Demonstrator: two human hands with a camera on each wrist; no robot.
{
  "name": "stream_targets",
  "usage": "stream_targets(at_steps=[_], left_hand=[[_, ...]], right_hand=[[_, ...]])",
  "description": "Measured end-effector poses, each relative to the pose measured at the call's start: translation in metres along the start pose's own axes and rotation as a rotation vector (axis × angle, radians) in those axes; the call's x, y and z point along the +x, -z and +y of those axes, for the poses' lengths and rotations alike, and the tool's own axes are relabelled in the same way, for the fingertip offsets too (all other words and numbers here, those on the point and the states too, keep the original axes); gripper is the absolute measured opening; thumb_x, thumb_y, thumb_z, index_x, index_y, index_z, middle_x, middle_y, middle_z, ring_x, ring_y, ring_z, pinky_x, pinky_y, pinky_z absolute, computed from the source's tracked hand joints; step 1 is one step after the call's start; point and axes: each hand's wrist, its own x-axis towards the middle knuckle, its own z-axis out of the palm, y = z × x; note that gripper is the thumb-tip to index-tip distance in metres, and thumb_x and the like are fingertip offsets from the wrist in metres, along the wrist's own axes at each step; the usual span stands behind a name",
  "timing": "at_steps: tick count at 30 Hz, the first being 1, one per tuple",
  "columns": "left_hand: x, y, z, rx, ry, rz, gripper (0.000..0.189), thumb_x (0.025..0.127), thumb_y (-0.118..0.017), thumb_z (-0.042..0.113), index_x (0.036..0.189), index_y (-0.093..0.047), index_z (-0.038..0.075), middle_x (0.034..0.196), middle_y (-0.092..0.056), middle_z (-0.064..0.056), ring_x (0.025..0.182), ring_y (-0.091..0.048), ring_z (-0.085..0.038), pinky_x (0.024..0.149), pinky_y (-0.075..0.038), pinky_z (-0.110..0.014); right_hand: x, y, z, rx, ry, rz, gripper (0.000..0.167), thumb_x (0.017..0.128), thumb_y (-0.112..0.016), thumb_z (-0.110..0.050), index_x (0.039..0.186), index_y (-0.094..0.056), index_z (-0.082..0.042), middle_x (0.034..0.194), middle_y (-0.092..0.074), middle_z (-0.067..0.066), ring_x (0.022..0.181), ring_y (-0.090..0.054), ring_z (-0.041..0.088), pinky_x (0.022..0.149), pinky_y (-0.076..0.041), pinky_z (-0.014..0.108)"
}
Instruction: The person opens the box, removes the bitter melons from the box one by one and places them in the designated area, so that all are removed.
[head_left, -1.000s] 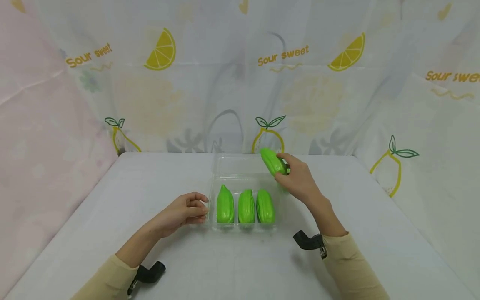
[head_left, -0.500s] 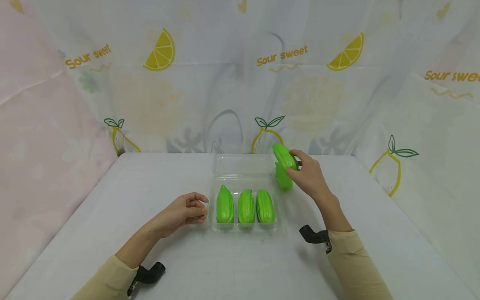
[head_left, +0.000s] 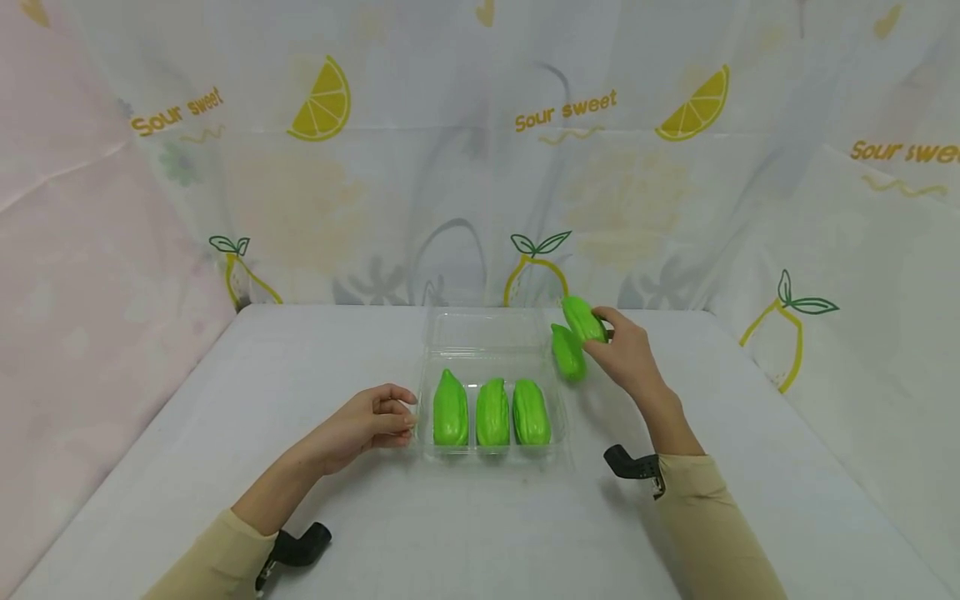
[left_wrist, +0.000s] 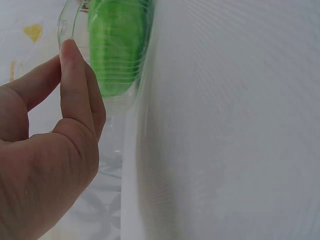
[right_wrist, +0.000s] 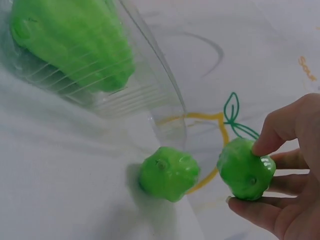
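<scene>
My right hand [head_left: 621, 350] holds a green ridged gourd [head_left: 582, 319] between thumb and fingers, right of the box's back corner. In the right wrist view this held gourd [right_wrist: 245, 169] shows end-on, glossy and lobed. A second gourd [head_left: 568, 354] lies on the table just left of it, outside the box. The clear plastic box [head_left: 487, 367] stands with its lid folded back. In its three compartments sit a left gourd [head_left: 450, 410], a middle gourd [head_left: 492, 414] and a right gourd [head_left: 531, 414]. My left hand [left_wrist: 60, 135] pinches the box's left rim.
White cloth covers the table [head_left: 480, 533], which meets a printed curtain [head_left: 480, 167] at the back. The raised clear lid [head_left: 483, 331] lies behind the compartments. A black wrist mount [head_left: 633, 464] juts from my right sleeve, another mount [head_left: 300, 546] from my left.
My right hand has carried its gourd rightward from over the box's back right corner, lowering slightly at the end. The loose gourd on the table has come into full sight. My left hand stays put.
</scene>
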Motion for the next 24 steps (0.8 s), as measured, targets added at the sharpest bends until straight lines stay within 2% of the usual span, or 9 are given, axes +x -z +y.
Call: stream_targets(at_steps=[11, 15, 24], left_hand=[[0.000, 0.000, 0.000, 0.001, 0.005, 0.003, 0.051, 0.095, -0.067, 0.015, 0.132, -0.040, -0.007, 0.095, -0.057, -0.003, 0.085, -0.065, -0.012, 0.080, -0.060, -0.023], [0.000, 0.000, 0.001, -0.003, 0.008, 0.003, 0.052, 0.095, -0.068, 0.015, 0.132, -0.040, -0.008, 0.094, -0.057, -0.003, 0.084, -0.065, -0.012, 0.080, -0.060, -0.022], [0.000, 0.000, 0.001, -0.003, 0.010, 0.002, 0.051, 0.095, -0.067, 0.014, 0.132, -0.040, -0.008, 0.093, -0.057, -0.002, 0.084, -0.066, -0.012, 0.080, -0.060, -0.023]], right_hand=[[0.003, -0.003, 0.023, -0.049, -0.058, -0.016, 0.056, 0.090, -0.053, -0.018, 0.144, -0.046, -0.006, 0.144, -0.052, 0.021, 0.113, -0.061, 0.037, 0.079, -0.051, 0.037], [0.005, -0.006, 0.027, -0.072, -0.070, -0.020, 0.056, 0.088, -0.053, -0.017, 0.142, -0.047, -0.004, 0.142, -0.053, 0.021, 0.109, -0.058, 0.035, 0.083, -0.049, 0.040], [0.006, -0.012, 0.038, -0.100, -0.117, -0.058, 0.059, 0.088, -0.052, -0.017, 0.144, -0.044, -0.001, 0.146, -0.048, 0.025, 0.126, -0.050, 0.040, 0.101, -0.046, 0.053]])
